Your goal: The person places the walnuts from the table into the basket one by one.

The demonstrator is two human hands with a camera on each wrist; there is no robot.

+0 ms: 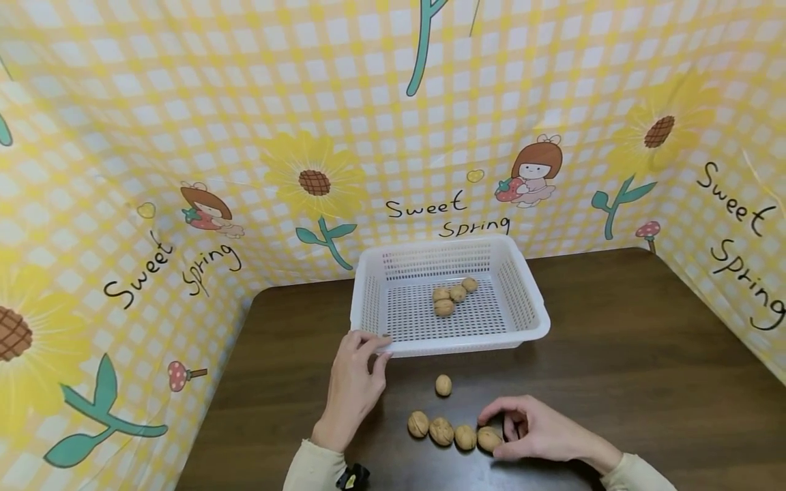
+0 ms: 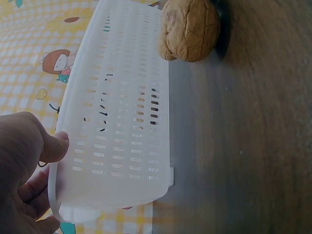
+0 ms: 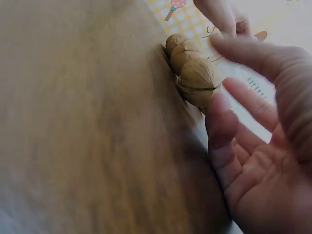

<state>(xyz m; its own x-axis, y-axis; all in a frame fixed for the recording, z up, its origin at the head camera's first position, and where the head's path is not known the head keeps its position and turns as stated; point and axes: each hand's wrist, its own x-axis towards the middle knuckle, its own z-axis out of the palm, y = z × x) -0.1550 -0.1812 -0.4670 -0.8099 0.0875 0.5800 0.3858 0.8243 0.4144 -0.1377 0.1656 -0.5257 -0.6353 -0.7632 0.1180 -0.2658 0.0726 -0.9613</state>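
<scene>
My left hand grips the front left corner of a white plastic basket, thumb on one side of the rim and fingers on the other. Several walnuts lie clustered inside the basket. In front of it, several more form a slightly bent row on the table, led at the left by a walnut. My right hand holds the walnut at the row's right end, thumb and index finger curved round it. In the right wrist view that walnut touches a fingertip.
Between the row and the basket sits a single walnut. The dark wooden table extends to both sides. A yellow checked cloth with flowers and lettering hangs behind and along both sides.
</scene>
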